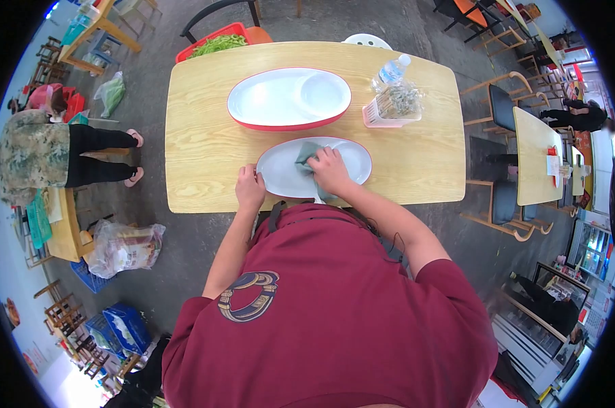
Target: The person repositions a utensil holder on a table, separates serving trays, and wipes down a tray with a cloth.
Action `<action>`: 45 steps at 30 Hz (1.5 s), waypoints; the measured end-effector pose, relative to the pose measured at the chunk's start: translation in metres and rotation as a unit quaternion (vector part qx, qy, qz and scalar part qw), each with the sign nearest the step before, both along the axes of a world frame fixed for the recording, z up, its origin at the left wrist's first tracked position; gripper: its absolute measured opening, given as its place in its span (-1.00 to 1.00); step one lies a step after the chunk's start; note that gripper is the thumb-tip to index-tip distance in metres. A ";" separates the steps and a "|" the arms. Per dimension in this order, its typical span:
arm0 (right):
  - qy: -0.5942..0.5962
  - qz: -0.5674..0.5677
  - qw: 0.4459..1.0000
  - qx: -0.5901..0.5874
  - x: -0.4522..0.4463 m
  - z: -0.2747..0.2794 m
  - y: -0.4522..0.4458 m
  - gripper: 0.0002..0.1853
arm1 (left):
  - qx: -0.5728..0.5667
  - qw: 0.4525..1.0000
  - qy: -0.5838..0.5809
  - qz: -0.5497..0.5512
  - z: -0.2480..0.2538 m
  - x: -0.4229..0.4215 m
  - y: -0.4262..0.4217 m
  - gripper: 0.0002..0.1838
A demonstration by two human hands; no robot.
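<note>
While wiping the near plate [280,170] on the surface [205,122], press evenly with the right hand [330,169], clamped on the cloth [306,152]; steady the left rim, pinched in the left hand [250,188], well apart.

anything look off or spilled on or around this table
Nothing on the table looks spilled or broken; the far dish and near dish both look intact. Mildly untidy: a plastic bag with something green inside lies loose on the floor, off to the left.
</note>
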State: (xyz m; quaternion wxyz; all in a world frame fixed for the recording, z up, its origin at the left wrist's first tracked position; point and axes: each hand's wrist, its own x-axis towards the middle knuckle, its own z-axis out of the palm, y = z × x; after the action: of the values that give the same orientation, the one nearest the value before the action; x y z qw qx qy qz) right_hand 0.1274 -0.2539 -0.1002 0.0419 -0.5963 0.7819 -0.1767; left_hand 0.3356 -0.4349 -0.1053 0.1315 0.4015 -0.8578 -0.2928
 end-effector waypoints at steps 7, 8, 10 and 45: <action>0.016 -0.111 0.994 0.012 -0.033 0.002 -0.008 -0.71 | 0.012 1.000 -0.011 0.010 0.000 -0.001 0.000 -0.80; 0.010 -0.122 0.992 0.023 -0.038 0.004 -0.008 -0.71 | 0.011 1.000 -0.011 0.010 0.000 0.000 0.000 -0.80; 0.000 -0.139 0.990 0.027 -0.043 0.008 -0.004 -0.74 | 0.010 1.000 -0.011 0.009 -0.001 0.000 0.000 -0.82; -0.295 0.057 0.954 -0.007 0.046 -0.010 -0.100 -0.46 | 0.006 1.000 -0.023 0.006 -0.010 0.006 -0.008 -0.80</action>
State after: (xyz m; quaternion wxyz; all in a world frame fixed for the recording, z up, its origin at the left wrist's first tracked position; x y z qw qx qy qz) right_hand 0.1737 -0.3535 -0.1105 0.2768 -0.5618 0.6979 -0.3474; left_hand 0.3411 -0.4425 -0.1148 0.1112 0.4141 -0.8562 -0.2883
